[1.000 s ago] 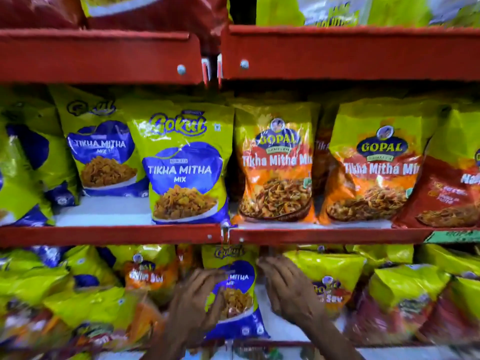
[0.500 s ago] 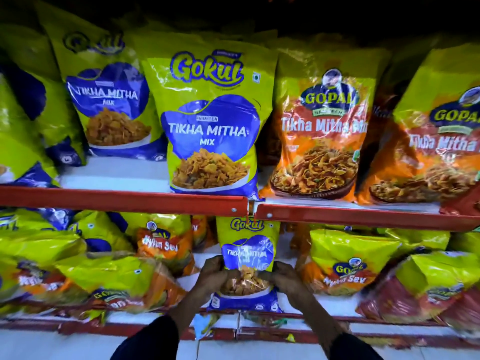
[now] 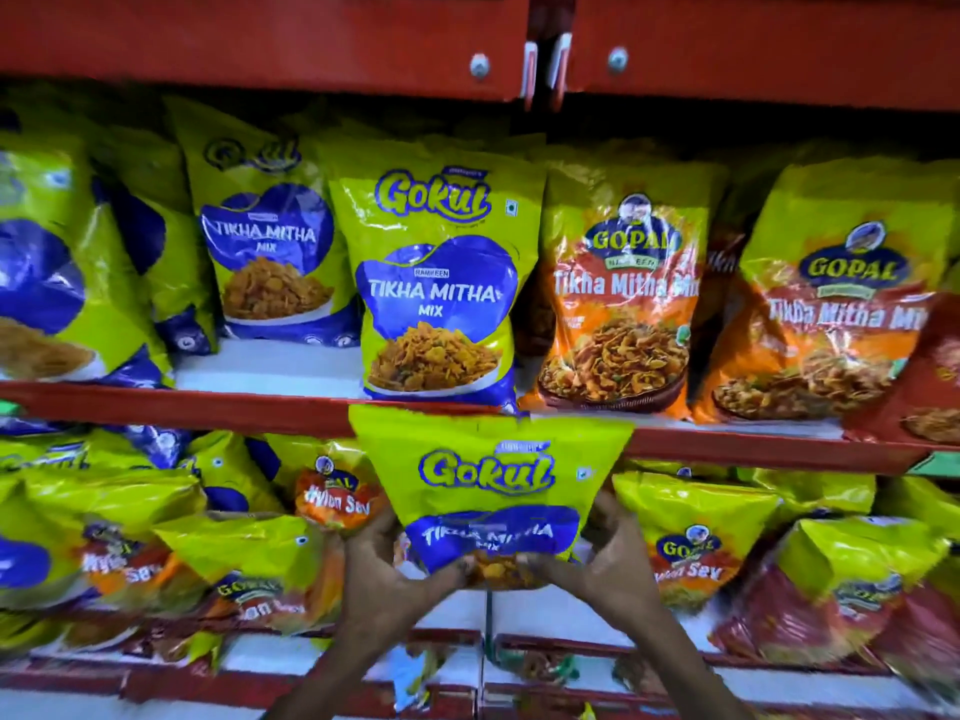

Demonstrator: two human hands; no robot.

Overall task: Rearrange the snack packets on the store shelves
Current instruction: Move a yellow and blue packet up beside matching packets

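A green and blue Gokul Tikha Mitha packet (image 3: 488,485) hangs in front of the lower shelf, and its top edge overlaps the red shelf lip (image 3: 753,444). My left hand (image 3: 395,579) grips its lower left corner. My right hand (image 3: 597,569) grips its lower right corner. Directly above, an identical Gokul packet (image 3: 436,283) stands upright on the middle shelf, with another Gokul packet (image 3: 270,252) behind it to the left.
Orange Gopal Tikha Mitha packets (image 3: 623,304) stand to the right on the middle shelf. Gopal Sev packets (image 3: 691,543) lie jumbled left and right on the lower shelf. A red upper shelf (image 3: 260,39) runs overhead.
Both hands closed on the Gokul packet on the lower shelf and lifted it up and forward; its top now reaches the middle shelf's lip.
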